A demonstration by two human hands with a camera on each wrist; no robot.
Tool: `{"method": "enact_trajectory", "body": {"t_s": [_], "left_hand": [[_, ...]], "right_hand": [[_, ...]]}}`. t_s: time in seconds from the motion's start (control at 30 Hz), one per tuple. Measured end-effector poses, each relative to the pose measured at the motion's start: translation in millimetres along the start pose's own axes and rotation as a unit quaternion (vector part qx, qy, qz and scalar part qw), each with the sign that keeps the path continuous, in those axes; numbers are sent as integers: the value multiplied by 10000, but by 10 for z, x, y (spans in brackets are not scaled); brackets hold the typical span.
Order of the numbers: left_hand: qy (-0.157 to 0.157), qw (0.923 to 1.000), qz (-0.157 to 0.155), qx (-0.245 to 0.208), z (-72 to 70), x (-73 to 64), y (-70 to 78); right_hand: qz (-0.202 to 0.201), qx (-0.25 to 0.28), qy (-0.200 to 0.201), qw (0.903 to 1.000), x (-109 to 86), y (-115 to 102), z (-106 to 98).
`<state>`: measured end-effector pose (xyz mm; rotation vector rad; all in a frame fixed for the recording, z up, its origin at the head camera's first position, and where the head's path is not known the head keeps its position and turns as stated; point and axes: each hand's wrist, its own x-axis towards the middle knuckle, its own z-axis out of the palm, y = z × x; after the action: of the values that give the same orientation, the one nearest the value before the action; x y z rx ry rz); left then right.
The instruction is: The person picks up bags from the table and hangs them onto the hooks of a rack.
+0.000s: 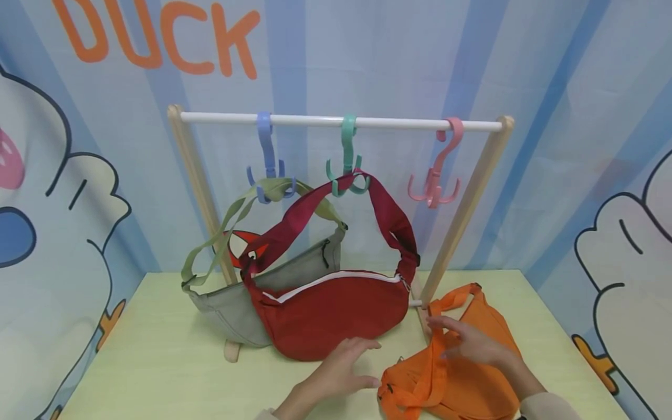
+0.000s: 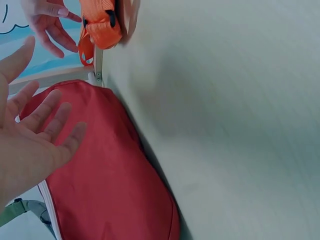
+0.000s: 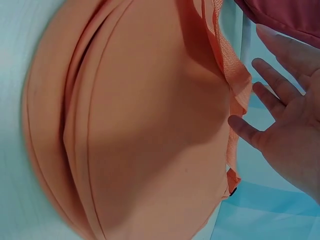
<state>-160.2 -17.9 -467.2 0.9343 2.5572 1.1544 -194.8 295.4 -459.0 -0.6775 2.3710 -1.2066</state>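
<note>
Right hand point(image 1: 475, 345), fingers apart, hovers over the orange bag point(image 1: 472, 388), which lies on the tabletop point(image 1: 157, 361), long axis slanting near-left to far-right, while the left hand point(image 1: 338, 373), fingers likewise apart, is left of its near end.

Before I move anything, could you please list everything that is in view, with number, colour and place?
Rack: 1, white bar and wooden posts, on the table
Blue hook: 1, on bar's left part
Green hook: 1, mid-bar
Pink hook: 1, on bar's right part
Grey bag: 1, green strap over blue hook
Red bag: 1, strap on green hook
Orange bag: 1, on table, right
Table: 1, pale yellow, underneath
Backdrop: 1, blue striped, behind
Letters: 4, orange, "DUCK", upper left
Cartoon figures: 2, white, left and right edges
Sleeves: 2, beige, bottom edge
Left hand: 1, before red bag
Right hand: 1, at orange bag
</note>
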Motion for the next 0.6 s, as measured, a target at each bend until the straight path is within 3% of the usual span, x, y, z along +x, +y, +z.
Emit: {"method": "enact_trajectory", "body": {"t_s": [0.4,0.6], "left_hand": [[-75,9982,490,328,189,12,24],[-293,9990,173,287,267,45,83]], "right_hand": [[29,-236,77,9997,-15,73,41],[19,-230,52,9997,-25,122,45]]}}
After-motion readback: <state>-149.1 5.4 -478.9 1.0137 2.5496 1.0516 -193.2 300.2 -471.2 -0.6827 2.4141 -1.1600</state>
